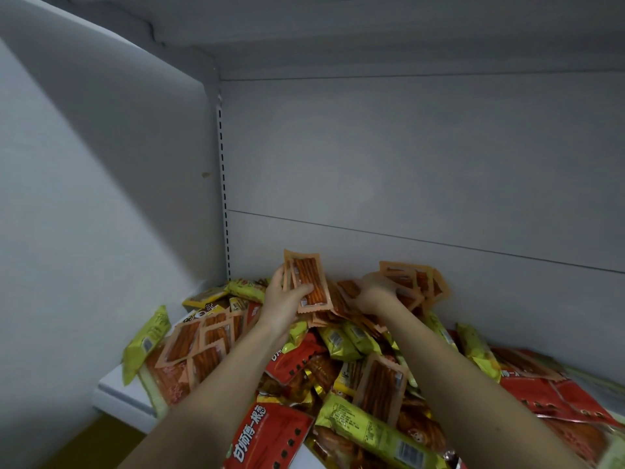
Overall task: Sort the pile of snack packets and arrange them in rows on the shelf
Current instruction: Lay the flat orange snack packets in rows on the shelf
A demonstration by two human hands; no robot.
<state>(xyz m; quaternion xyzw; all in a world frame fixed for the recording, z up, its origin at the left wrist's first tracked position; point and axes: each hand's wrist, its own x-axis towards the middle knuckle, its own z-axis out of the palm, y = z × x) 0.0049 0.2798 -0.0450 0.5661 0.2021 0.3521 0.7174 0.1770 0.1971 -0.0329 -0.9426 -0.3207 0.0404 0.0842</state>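
A mixed pile of snack packets point(338, 363) covers the white shelf point(118, 394): orange packets, yellow-green packets and red packets. My left hand point(282, 299) holds an orange packet point(309, 282) upright above the back of the pile, thumb across its front. My right hand point(375, 292) grips a bunch of orange packets point(414, 282) against the back wall, just to the right. Both forearms reach over the pile from the near side.
The shelf's grey back panel point(406, 164) rises behind the pile, and a white side wall point(101, 164) closes the left. A slotted upright point(224, 184) runs down the corner. Several orange packets point(199, 340) lie flat at the left of the pile.
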